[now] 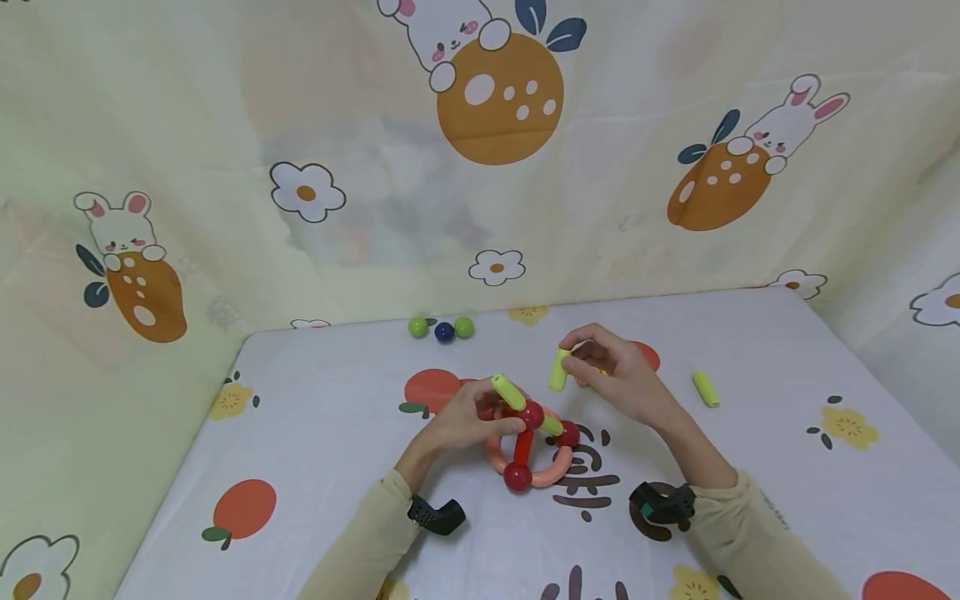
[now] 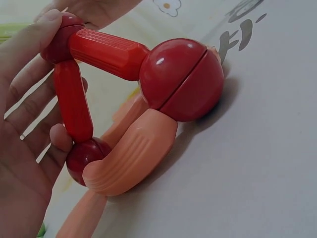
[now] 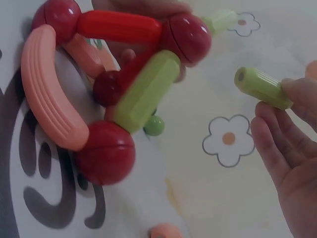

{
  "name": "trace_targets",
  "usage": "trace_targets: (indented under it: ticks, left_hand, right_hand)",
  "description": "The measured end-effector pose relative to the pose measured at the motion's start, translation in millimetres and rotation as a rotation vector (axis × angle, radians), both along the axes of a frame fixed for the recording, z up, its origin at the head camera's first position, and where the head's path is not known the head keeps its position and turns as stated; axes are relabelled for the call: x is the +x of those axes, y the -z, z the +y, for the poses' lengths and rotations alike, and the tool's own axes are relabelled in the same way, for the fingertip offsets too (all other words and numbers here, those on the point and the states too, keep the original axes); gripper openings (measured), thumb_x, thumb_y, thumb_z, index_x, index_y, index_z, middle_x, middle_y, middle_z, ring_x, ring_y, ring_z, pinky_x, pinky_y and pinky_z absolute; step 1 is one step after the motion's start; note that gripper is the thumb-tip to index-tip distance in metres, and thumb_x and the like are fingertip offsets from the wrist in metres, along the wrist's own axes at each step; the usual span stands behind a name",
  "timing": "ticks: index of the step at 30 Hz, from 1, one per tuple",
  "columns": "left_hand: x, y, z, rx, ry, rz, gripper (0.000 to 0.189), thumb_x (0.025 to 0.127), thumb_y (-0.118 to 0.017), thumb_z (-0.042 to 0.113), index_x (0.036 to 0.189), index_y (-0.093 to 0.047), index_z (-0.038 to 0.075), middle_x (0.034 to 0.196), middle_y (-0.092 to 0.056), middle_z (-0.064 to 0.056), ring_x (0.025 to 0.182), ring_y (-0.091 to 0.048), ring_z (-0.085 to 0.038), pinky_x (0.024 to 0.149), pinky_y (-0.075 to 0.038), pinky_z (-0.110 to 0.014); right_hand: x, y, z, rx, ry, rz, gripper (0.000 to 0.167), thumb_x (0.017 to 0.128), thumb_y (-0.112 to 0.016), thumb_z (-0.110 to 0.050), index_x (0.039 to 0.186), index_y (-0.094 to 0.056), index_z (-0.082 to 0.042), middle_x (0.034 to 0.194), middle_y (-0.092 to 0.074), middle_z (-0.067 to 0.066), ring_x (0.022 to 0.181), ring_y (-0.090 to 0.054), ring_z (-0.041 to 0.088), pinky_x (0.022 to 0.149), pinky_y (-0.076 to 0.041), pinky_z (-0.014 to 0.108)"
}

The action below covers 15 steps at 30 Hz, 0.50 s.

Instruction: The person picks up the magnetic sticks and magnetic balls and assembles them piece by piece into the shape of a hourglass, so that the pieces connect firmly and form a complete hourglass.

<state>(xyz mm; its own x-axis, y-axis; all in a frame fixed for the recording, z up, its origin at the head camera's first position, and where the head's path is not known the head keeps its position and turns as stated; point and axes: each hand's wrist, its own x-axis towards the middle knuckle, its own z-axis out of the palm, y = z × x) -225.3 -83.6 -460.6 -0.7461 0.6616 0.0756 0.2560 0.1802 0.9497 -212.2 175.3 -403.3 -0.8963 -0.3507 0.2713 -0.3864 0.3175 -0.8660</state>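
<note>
My left hand [image 1: 465,421] holds a toy structure of balls and rods by its top, thumb and fingers at the upper red ball [image 1: 532,414]. Curved peach rods [image 3: 49,94] form its base between red balls, one a lower front ball [image 1: 517,477]. Straight red rods [image 2: 109,52] and a yellow-green rod [image 3: 148,91] slope up to the top ball. Another yellow-green rod [image 1: 508,392] sticks up from that ball. To the right and apart from the structure, my right hand [image 1: 618,379] pinches a loose yellow-green rod [image 3: 262,88] between thumb and fingertips.
Near the table's back edge sit two green balls [image 1: 417,327] and a dark blue ball [image 1: 444,332]. One yellow-green rod [image 1: 706,389] lies to the right of my right hand. A peach piece [image 3: 167,231] shows partly in the right wrist view. Printed cloth covers table and wall.
</note>
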Motion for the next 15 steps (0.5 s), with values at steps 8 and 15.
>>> trace_targets:
  ticks: [8,15]
  left_hand:
    - [-0.6,0.0,-0.7,0.017,0.007,0.000,0.030,0.084,-0.071,0.028,0.111,-0.063,0.019,0.110,-0.065,-0.003,0.097,-0.055,-0.019,0.082,-0.044,-0.030]
    - [-1.1,1.7,-1.3,0.029,0.017,0.028,0.033,0.084,-0.071,0.032,0.111,-0.062,0.017,0.107,-0.064,-0.005,0.094,-0.054,-0.018,0.079,-0.042,-0.027]
  right_hand:
    - [3.3,2.3,-16,-0.034,-0.031,0.052,0.026,0.089,-0.064,-0.013,0.114,-0.056,-0.013,0.103,-0.061,0.006,0.091,-0.064,0.014,0.080,-0.052,0.020]
    - [6.1,1.6,-28,-0.032,-0.027,0.023,0.024,0.089,-0.064,-0.016,0.113,-0.057,-0.015,0.103,-0.061,0.004,0.092,-0.063,0.016,0.082,-0.052,0.021]
